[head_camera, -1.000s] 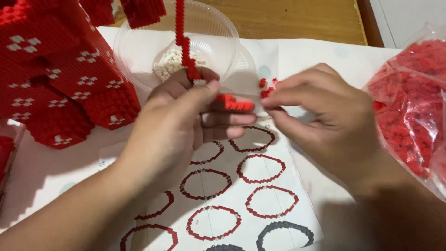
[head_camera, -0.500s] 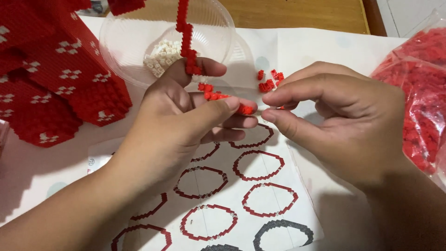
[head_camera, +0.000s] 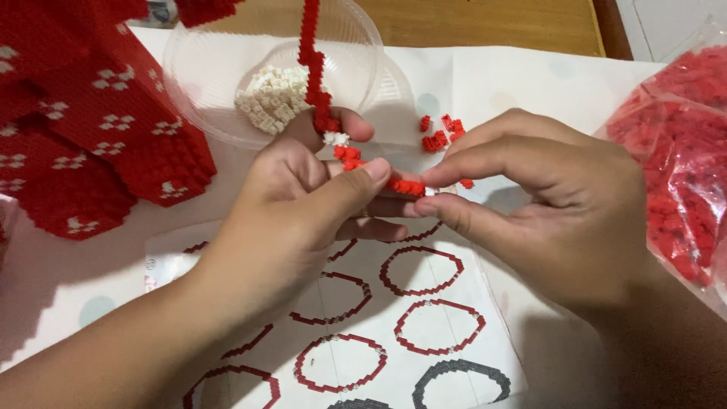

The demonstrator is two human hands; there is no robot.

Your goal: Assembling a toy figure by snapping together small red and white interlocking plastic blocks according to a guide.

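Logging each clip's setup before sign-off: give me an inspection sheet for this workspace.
Surface: white cloth over a wooden table.
Job's things: chain of red micro blocks, pinched by left hand and right hand.
Clutter: printed ring-pattern sheet, clear bowl of white blocks, loose red blocks, bags of red blocks, large red block build.
Grip: both hands closed on the chain.
Cables: nothing seen.
Surroundings: nothing seen.

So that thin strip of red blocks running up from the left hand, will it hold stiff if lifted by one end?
Probably not. The red block strip is one block wide and zigzags, so it may flex or snap at a joint. It looks light: the left hand holds it with fingertips alone. The right hand pinches its lower end, suggesting it needs support.
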